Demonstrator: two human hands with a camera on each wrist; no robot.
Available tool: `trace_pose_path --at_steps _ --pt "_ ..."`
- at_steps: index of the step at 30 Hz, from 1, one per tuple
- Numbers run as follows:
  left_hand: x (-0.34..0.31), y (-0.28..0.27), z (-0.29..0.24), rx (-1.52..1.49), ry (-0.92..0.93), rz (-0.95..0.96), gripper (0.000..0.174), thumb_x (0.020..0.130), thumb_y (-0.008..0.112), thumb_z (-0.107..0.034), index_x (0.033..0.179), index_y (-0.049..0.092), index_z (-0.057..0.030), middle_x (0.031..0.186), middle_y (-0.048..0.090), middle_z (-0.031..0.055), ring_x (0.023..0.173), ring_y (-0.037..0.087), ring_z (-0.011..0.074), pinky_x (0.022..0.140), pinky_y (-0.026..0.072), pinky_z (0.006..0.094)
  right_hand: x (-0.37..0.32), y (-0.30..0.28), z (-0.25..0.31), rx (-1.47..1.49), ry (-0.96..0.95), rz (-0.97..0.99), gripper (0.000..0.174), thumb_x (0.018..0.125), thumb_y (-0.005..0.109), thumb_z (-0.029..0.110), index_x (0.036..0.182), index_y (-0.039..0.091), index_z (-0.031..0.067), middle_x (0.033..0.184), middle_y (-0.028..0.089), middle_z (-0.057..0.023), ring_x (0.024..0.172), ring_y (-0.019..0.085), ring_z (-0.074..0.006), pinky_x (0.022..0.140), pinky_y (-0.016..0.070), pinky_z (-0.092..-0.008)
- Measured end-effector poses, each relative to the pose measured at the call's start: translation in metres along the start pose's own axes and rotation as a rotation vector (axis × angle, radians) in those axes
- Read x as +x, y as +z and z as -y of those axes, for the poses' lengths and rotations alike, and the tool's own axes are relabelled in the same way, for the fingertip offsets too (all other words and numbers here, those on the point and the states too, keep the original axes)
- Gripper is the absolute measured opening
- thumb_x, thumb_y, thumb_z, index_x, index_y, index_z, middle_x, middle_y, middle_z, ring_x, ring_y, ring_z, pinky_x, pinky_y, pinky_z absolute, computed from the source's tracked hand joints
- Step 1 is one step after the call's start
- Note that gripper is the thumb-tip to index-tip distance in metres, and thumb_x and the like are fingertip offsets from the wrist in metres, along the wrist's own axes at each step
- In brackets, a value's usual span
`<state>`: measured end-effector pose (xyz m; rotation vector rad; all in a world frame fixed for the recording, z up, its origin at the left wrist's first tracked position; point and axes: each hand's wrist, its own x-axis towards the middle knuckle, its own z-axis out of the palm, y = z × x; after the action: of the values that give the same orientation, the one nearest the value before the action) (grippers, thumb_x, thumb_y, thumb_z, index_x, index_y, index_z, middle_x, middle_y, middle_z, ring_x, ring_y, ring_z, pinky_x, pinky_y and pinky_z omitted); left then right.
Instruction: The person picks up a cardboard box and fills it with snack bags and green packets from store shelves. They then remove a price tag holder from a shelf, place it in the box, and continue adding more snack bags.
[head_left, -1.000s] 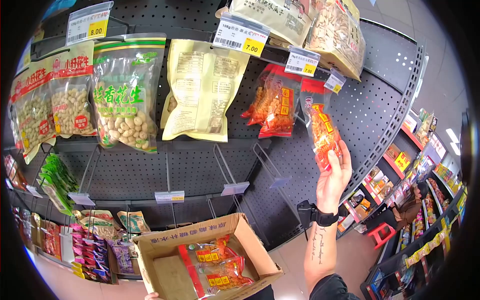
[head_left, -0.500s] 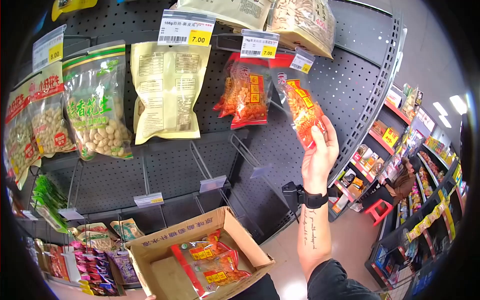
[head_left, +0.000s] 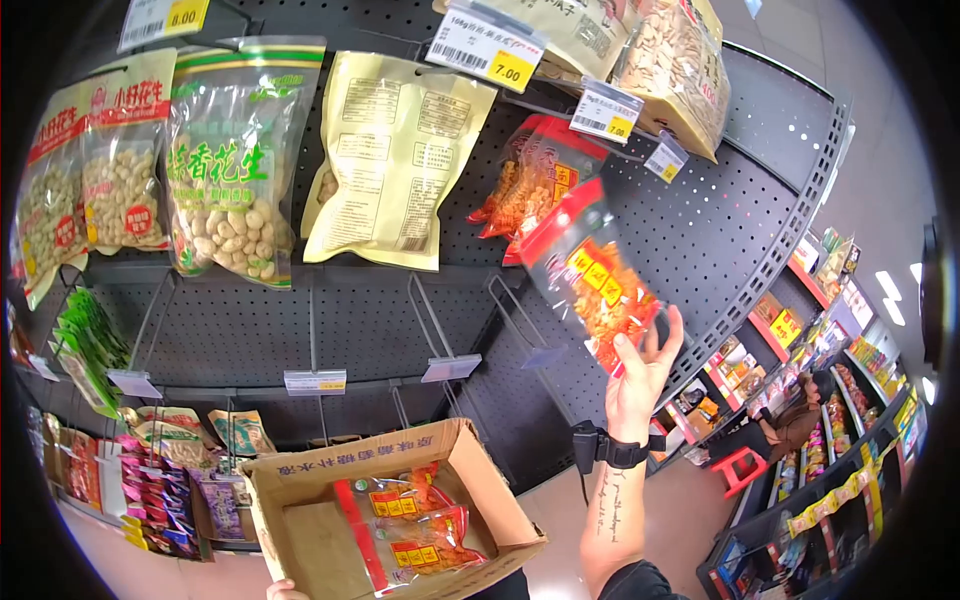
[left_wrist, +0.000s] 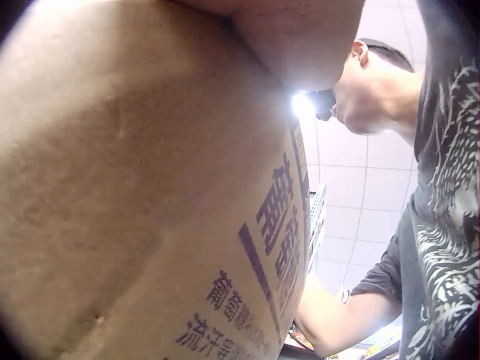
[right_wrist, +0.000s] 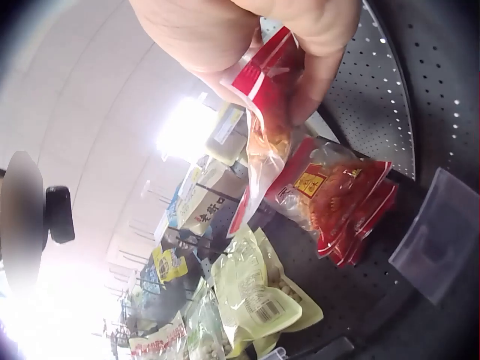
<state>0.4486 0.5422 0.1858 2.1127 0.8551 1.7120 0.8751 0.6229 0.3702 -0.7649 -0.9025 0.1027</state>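
Note:
My right hand [head_left: 638,378] pinches the lower end of a clear-and-red snack bag [head_left: 606,292] between thumb and fingers. The bag tilts with its red top to the upper left, away from the price tags. Similar red snack bags [head_left: 543,172] hang on a hook just behind it. In the right wrist view the held bag [right_wrist: 271,101] appears edge-on beneath my fingers. Low in the head view, my left hand [head_left: 285,591] holds the rim of an open cardboard box [head_left: 365,447], thumb over the edge. Two red snack bags [head_left: 420,553] lie inside.
Peanut bags [head_left: 228,190] and a cream-coloured bag [head_left: 395,165] hang left on the black perforated rack. Hooks with tag holders [head_left: 450,368] stick out above the box. A person [head_left: 790,420] sits by a red stool [head_left: 738,468] in the aisle at right.
The snack bag in my right hand has come away from its hook below the price tag and swung left and down, tilting. My left hand still holds the box.

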Motion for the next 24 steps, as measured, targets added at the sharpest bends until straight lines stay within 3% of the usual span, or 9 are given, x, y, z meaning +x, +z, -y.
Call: trace_pose_path --at_steps 3,6,10,12,14,16,19,22,24 --pt "0.001 0.001 0.002 -0.005 -0.007 0.003 0.025 0.080 0.053 -0.006 0.057 0.044 -0.0054 0.061 0.048 0.0102 0.059 0.050 0.0278 0.079 0.0501 0.0480 -0.005 -0.007 -0.009 0.103 0.254 0.034 0.097 0.078 0.058 -0.015 0.154 0.010 0.0213 0.138 0.044 -0.0239 0.120 0.054 -0.0321 0.096 0.0509 -0.0439" --pt "-0.002 0.001 0.007 -0.024 -0.005 -0.002 0.026 0.081 0.054 -0.007 0.057 0.044 -0.0059 0.059 0.047 0.0092 0.058 0.050 0.0272 0.079 0.0501 0.0478 -0.006 -0.018 -0.026 0.195 0.509 0.136 0.078 0.078 0.054 -0.011 0.149 0.026 0.0038 0.136 0.050 -0.0190 0.119 0.056 -0.0298 0.103 0.0448 -0.0440" --pt "0.001 -0.001 0.010 -0.009 -0.025 0.007 0.027 0.082 0.054 -0.007 0.057 0.044 -0.0061 0.058 0.047 0.0088 0.058 0.051 0.0269 0.080 0.0503 0.0476 -0.017 -0.018 -0.031 0.143 0.328 0.136 0.061 0.079 0.054 -0.007 0.138 0.044 -0.0005 0.131 0.055 -0.0150 0.115 0.058 -0.0256 0.099 0.0471 -0.0380" --pt "-0.004 -0.001 0.014 -0.034 0.006 -0.009 0.026 0.081 0.055 -0.007 0.057 0.046 -0.0058 0.058 0.049 0.0088 0.058 0.052 0.0264 0.080 0.0510 0.0485 -0.032 -0.021 -0.016 0.170 0.119 -0.040 0.053 0.082 0.058 -0.001 0.133 0.048 0.0019 0.127 0.057 -0.0127 0.115 0.056 -0.0254 0.097 0.0466 -0.0409" --pt "0.001 -0.004 0.009 -0.022 0.001 0.003 0.023 0.079 0.056 -0.006 0.058 0.048 -0.0047 0.061 0.051 0.0093 0.060 0.053 0.0265 0.080 0.0517 0.0496 -0.047 -0.080 -0.024 0.357 0.237 -0.216 0.043 0.090 0.060 0.009 0.131 0.048 0.0018 0.125 0.057 -0.0123 0.112 0.055 -0.0264 0.098 0.0450 -0.0442" --pt "-0.019 -0.010 0.026 -0.017 0.036 0.038 0.015 0.068 0.066 -0.013 0.058 0.055 -0.0081 0.064 0.057 0.0046 0.063 0.059 0.0209 0.082 0.0534 0.0428 -0.060 -0.102 -0.035 0.551 0.270 -0.103 0.045 0.095 0.058 0.010 0.137 0.044 0.0031 0.127 0.054 -0.0151 0.116 0.052 -0.0285 0.104 0.0418 -0.0460" --pt "-0.011 -0.007 0.026 0.009 -0.006 0.079 0.016 0.068 0.067 -0.013 0.058 0.054 -0.0087 0.063 0.056 0.0040 0.061 0.058 0.0205 0.083 0.0534 0.0417 -0.054 -0.141 -0.050 0.784 0.434 0.090 0.045 0.097 0.055 0.015 0.138 0.041 0.0015 0.136 0.047 -0.0151 0.121 0.048 -0.0244 0.098 0.0464 -0.0391" --pt "-0.011 -0.007 0.032 0.034 0.004 0.069 0.016 0.068 0.067 -0.012 0.058 0.054 -0.0091 0.064 0.056 0.0040 0.061 0.058 0.0202 0.083 0.0536 0.0413 -0.073 -0.153 -0.049 0.166 0.350 -0.263 0.042 0.097 0.057 0.018 0.136 0.045 0.0051 0.128 0.055 -0.0122 0.108 0.057 -0.0215 0.093 0.0488 -0.0362" --pt "-0.015 -0.003 0.029 0.023 -0.001 0.061 0.013 0.068 0.067 -0.012 0.061 0.056 -0.0089 0.064 0.054 0.0042 0.060 0.057 0.0207 0.083 0.0537 0.0406 -0.096 -0.123 -0.035 0.131 0.458 -0.252 0.044 0.096 0.059 0.021 0.136 0.046 0.0074 0.125 0.058 -0.0103 0.103 0.059 -0.0201 0.090 0.0501 -0.0367"
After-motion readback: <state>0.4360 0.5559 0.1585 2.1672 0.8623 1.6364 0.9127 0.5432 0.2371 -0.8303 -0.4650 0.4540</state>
